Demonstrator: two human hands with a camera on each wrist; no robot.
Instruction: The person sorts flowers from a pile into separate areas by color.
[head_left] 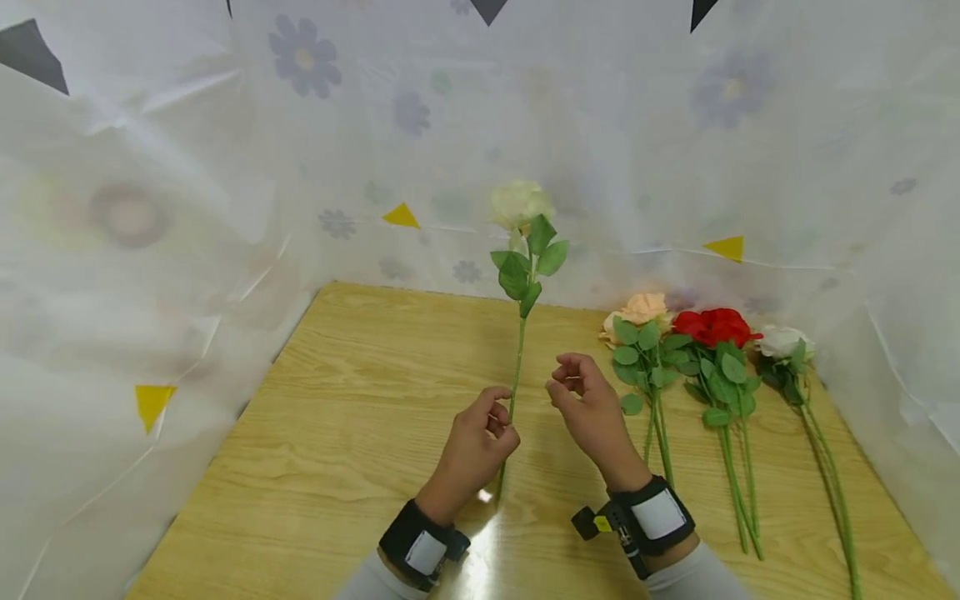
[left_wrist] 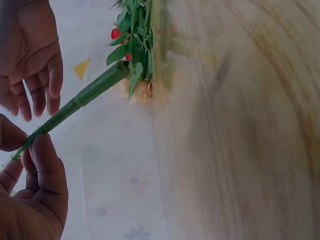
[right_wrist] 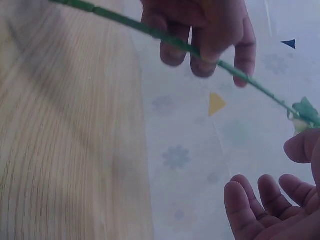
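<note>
A single artificial white rose with green leaves stands nearly upright in front of me. My left hand pinches its green stem between thumb and fingers, low on the stem. In the left wrist view the cut end of the stem points toward the table side. My right hand hovers to the right of the stem, apart from it, its fingers loosely bent around nothing. The right wrist view shows the fingers of that hand below the stem, touching nothing.
On the table at the right lie peach roses, red roses and white roses, stems toward me. A white sheet printed with flowers hangs behind and at both sides, with yellow pennants.
</note>
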